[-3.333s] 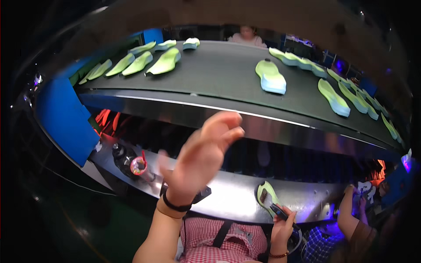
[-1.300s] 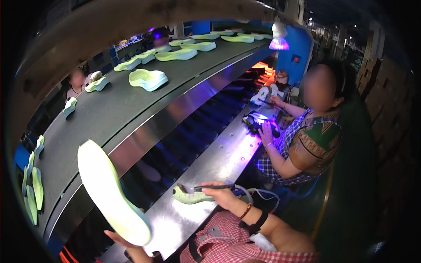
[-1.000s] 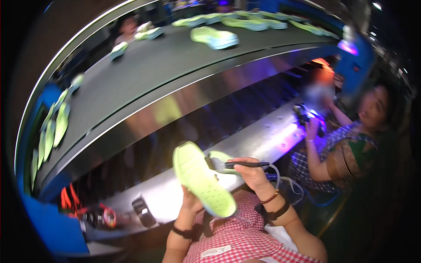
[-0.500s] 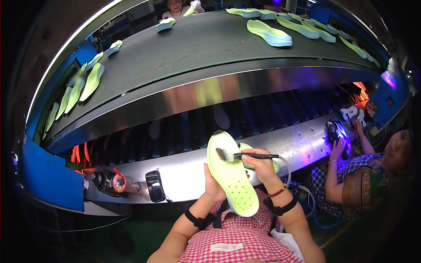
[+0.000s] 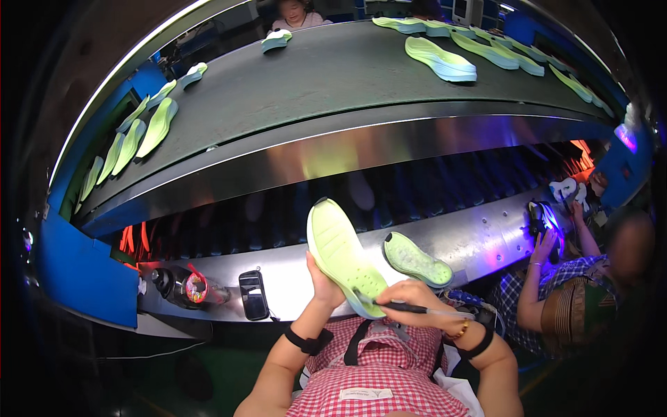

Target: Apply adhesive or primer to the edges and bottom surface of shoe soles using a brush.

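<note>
A pale yellow-green shoe sole (image 5: 337, 240) is tilted up in front of me, its inner face with small holes turned toward me. My left hand (image 5: 324, 283) grips it along the left edge, thumb upward. My right hand (image 5: 415, 303) is closed around the dark handle of a brush (image 5: 397, 306). The bristles touch the near end of the sole, and a thin tube seems to trail from the handle. A second yellow-green sole (image 5: 418, 260) lies on the metal ledge beyond my right hand, touched by neither hand.
Beyond the metal ledge (image 5: 472, 240) runs a dark conveyor belt (image 5: 299, 83) carrying several soles. A black case (image 5: 253, 295), a dark bottle (image 5: 170, 288) and a red-rimmed container (image 5: 197, 286) stand to the left. On the right, a co-worker's hands (image 5: 545, 244) handle a shoe.
The brush has gone from the far half of the sole down to its near end. The held sole has shifted left, uncovering the second sole on the ledge.
</note>
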{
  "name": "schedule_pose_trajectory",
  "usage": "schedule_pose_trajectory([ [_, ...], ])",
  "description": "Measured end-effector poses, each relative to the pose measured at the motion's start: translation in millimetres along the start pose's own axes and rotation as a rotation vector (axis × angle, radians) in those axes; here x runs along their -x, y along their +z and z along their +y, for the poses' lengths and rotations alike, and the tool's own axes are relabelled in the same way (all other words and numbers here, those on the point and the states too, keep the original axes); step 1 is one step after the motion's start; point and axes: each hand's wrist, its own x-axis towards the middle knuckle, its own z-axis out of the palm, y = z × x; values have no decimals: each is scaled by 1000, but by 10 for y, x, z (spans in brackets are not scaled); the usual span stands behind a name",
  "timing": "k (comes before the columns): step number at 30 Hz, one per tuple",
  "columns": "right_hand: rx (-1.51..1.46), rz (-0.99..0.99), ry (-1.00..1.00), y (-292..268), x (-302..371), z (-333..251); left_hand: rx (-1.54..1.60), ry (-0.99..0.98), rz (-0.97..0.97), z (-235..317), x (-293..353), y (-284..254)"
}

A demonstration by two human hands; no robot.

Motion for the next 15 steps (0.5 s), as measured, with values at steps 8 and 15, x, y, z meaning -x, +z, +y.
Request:
schedule_pose_trajectory([
  [8, -204, 440, 52, -241, -395, -141, 129, -209, -175, -147, 203, 337],
  [15, -476, 209, 174, -225, -231, -409, 15, -119, -84, -58, 212, 376],
])
